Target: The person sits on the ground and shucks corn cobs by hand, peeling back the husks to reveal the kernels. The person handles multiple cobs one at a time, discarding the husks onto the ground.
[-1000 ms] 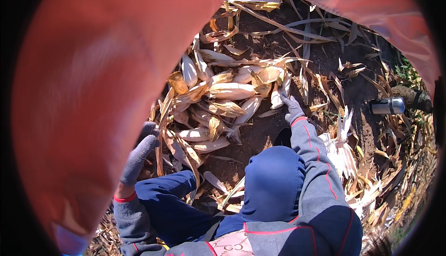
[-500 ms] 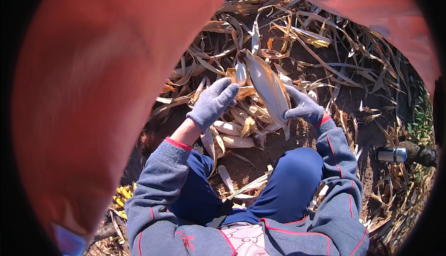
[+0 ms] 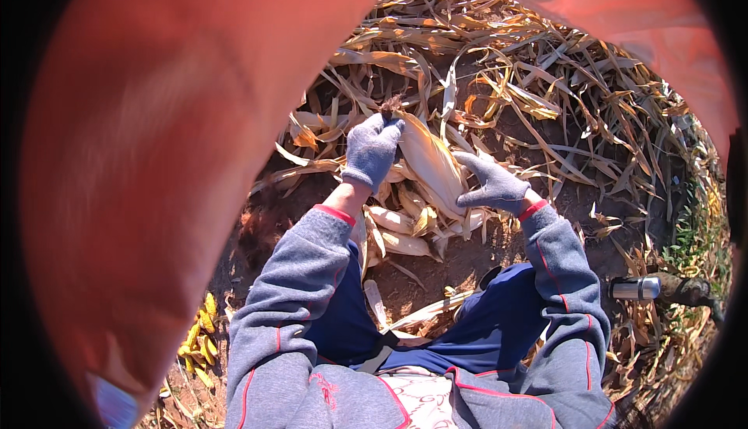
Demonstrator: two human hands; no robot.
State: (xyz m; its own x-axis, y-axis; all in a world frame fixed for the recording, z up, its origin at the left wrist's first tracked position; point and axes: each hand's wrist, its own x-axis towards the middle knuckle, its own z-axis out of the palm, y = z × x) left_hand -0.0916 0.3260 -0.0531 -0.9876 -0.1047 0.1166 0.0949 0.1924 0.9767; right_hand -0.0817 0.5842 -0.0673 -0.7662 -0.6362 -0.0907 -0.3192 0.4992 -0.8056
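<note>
Closest to the camera, a blurred orange-red sheet (image 3: 164, 164) hangs left of the ear of corn (image 3: 431, 160) and arches over beyond it. On the near side of the ear come a pale patterned shirt (image 3: 421, 399) and a grey jacket (image 3: 273, 312) with red piping, then blue trousers (image 3: 506, 304) with the knees apart. Out to the left of the ear and nearer than it, bare yellow cobs (image 3: 200, 335) lie heaped on the ground. To its right, also nearer and well apart from it, a silver and black flask (image 3: 635, 288) lies on its side. Just on the near side of the ear, and partly beneath it, is a pile of pale corn in husks (image 3: 397, 230). The right hand (image 3: 496, 186), in a grey glove, is at the ear's right edge, thumb and fingers spread wide; whether they press on the husk I cannot tell. The ear slants in its pale husk between the two hands. The left hand (image 3: 372, 150), gloved alike, has its fingers closed on the ear's far end, where a dark tuft of silk (image 3: 391, 105) sticks out. Beyond the ear, dry leaves (image 3: 467, 35) cover the soil.
</note>
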